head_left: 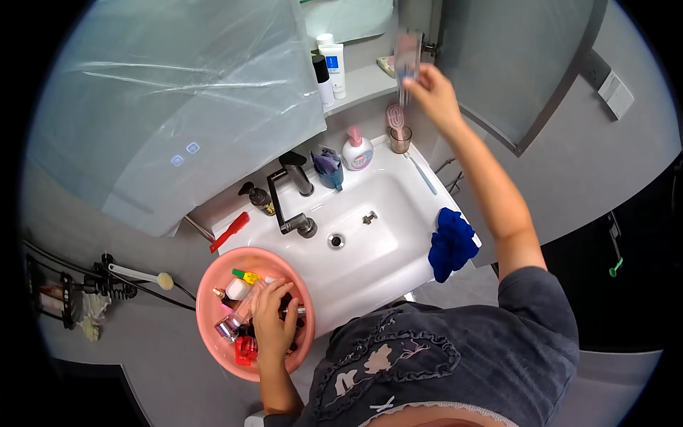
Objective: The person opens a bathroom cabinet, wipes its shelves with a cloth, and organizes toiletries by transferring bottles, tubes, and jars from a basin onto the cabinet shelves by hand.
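Note:
My right hand (432, 94) is raised at the cabinet shelf, its fingers closed on a clear, upright case (408, 53) with something pinkish in it; the case is blurred. My left hand (273, 313) reaches into a pink basin (208, 334), fingers and thumb apart over the cosmetics. Around it lie a white bottle (237, 289), a yellow tube with a green cap (249, 276), a red item (245, 349) and a clear silvery bottle (226, 328). What lies under the palm is hidden.
On the cabinet shelf (363, 87) stand a white tube (334, 71) and a black-capped bottle (323, 80). The cabinet door (519, 64) hangs open. Around the sink (356, 270) are a faucet (295, 174), pump bottle (357, 151), hairbrush (395, 119), toothbrush (421, 176), blue cloth (452, 244) and red comb (230, 231).

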The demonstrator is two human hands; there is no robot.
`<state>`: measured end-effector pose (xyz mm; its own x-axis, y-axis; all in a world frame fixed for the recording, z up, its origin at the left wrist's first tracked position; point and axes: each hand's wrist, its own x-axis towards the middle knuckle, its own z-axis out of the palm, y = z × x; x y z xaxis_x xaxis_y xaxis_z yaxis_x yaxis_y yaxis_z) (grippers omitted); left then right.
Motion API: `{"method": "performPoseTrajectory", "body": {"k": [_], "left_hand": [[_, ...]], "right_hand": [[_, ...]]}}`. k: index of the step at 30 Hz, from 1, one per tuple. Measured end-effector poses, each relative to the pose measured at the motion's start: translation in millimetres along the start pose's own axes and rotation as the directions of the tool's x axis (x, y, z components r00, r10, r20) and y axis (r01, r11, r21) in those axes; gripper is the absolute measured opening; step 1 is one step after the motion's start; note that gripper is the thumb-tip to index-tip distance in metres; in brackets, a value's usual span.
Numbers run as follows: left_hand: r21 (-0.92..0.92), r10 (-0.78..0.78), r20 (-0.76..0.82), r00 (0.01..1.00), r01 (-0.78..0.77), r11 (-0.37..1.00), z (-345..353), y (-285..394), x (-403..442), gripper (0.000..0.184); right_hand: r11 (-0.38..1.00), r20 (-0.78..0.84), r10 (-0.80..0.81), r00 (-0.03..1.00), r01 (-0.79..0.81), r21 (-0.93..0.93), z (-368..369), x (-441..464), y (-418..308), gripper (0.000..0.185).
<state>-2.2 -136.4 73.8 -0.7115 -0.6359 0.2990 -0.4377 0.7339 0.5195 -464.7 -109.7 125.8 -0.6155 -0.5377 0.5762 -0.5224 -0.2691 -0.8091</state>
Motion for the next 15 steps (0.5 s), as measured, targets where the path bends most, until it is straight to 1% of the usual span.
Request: {"method": "performPoseTrajectory", "body": {"k": [1,2,3,4,6,7,8,9,10,11,12,14,15], "left_hand": [[-0.005,-0.009,-0.023,1.0,0.008,1.0,0.9,-0.2,-0.3,0.026],[-0.01,-0.018,-0.048,0.999,0.018,1.0,1.4,-0.1,-1.0,0.025],[-0.007,-0.023,-0.056,0.998,0.022,1.0,1.4,0.3,-1.8,0.025],[0.0,-0.027,-0.086,0.996,0.027,1.0,1.6,1.1,-2.8,0.025],[0.01,-0.04,-0.125,0.991,0.042,0.999,2.4,-0.8,-7.5,0.024],[0.005,-0.054,-0.144,0.988,0.055,0.998,3.4,-4.6,-12.1,0.024],[-0.001,-0.069,-0.164,0.984,0.07,0.998,3.6,-7.8,-16.8,0.024],[0.002,-0.08,-0.174,0.982,0.081,0.997,2.1,-8.9,-21.5,0.024],[-0.001,-0.133,-0.188,0.973,0.135,0.991,0.1,-9.9,-26.4,0.024],[-0.005,-0.187,-0.199,0.962,0.19,0.982,-1.4,-11.1,-31.9,0.023],[-0.005,-0.2,-0.203,0.958,0.203,0.979,-1.6,-14.2,-37.8,0.023],[-0.037,-0.27,-0.247,0.931,0.269,0.962,-1.3,-22.0,-47.9,0.023],[-0.041,-0.297,-0.241,0.924,0.296,0.954,-2.5,-23.3,-50.9,0.022]], "right_hand": [[0.998,-0.004,-0.036,0.999,0.036,-0.058,-1.5,28.1,12.3,0.032],[0.999,-0.021,0.003,1.0,-0.004,-0.039,3.3,50.1,19.2,0.033],[0.98,-0.071,0.01,0.997,-0.024,-0.196,8.5,72.1,33.7,0.034],[0.982,-0.065,0.004,0.998,-0.017,-0.19,13.5,85.7,39.0,0.034],[0.905,-0.047,0.114,0.992,-0.123,-0.406,25.0,103.4,46.8,0.038],[0.875,-0.085,0.066,0.994,-0.098,-0.474,30.8,106.2,52.3,0.039],[0.879,-0.072,0.062,0.995,-0.089,-0.469,33.9,111.0,63.6,0.039],[0.852,-0.072,0.033,0.997,-0.066,-0.52,35.3,115.7,74.0,0.039],[0.821,-0.069,0.006,0.998,-0.044,-0.569,35.7,120.4,84.3,0.039],[0.809,-0.059,0.053,0.997,-0.077,-0.582,36.9,120.8,85.2,0.039],[0.831,-0.016,0.098,0.995,-0.09,-0.548,36.1,119.7,86.5,0.04],[0.893,0.054,0.065,0.996,-0.034,-0.449,44.0,114.0,86.8,0.04],[0.893,0.061,0.068,0.996,-0.033,-0.449,47.9,110.2,84.9,0.04]]}}
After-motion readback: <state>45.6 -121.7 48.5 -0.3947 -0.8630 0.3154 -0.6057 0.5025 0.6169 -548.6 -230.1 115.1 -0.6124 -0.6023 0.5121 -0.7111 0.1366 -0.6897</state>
